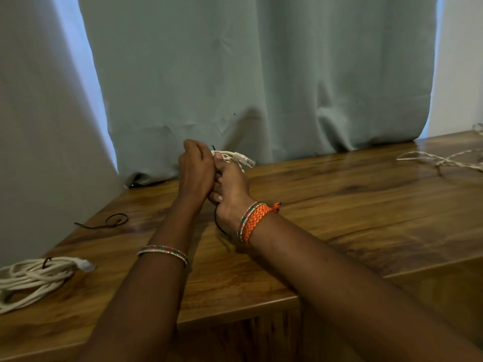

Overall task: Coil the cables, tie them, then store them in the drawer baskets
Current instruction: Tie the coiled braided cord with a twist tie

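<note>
Both hands meet above the wooden table (352, 199). My right hand (231, 192) grips a small coil of white network cable (228, 155), whose clear plug (245, 160) sticks out to the right. My left hand (194, 168) is curled against the coil from the left, pinching at it. A thin dark tie string (218, 223) hangs down below my right wrist, and its short end pokes up above the coil. Most of the coil is hidden inside the two hands.
Another white cable coil (36, 276), bound with a dark tie, lies at the table's left edge. A loose dark string (112, 222) lies further back on the left. Pale twine (444, 159) sprawls at the far right. A grey-green curtain (261, 74) hangs behind the table.
</note>
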### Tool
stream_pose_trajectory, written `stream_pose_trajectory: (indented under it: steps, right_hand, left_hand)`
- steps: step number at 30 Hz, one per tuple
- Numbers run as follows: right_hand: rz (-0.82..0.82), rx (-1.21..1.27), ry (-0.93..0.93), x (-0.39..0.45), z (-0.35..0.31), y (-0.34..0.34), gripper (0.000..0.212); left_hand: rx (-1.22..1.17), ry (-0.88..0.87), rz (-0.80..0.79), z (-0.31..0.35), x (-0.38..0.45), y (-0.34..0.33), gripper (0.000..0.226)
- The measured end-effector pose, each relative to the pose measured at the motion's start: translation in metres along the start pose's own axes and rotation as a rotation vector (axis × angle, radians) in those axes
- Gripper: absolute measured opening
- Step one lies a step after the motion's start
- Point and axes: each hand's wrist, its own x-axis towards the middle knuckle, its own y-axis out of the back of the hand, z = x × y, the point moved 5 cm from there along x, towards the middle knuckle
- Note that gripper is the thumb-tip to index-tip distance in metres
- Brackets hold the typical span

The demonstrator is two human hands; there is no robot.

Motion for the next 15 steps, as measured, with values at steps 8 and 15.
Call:
stream_pose_trajectory:
  steps: [8, 15]
  right_hand:
    - [-0.022, -0.136, -0.059, 0.006, 0.004, 0.006, 0.028]
    - [-0.132, -0.234, -0.103, 0.005, 0.006, 0.001, 0.034]
  left_hand:
    - [-0.129, 0.115, -0.149, -0.017, -0.008, -0.012, 0.039]
    - [-0.366, 0.252, -0.047, -0.027, -0.003, -0.004, 0.025]
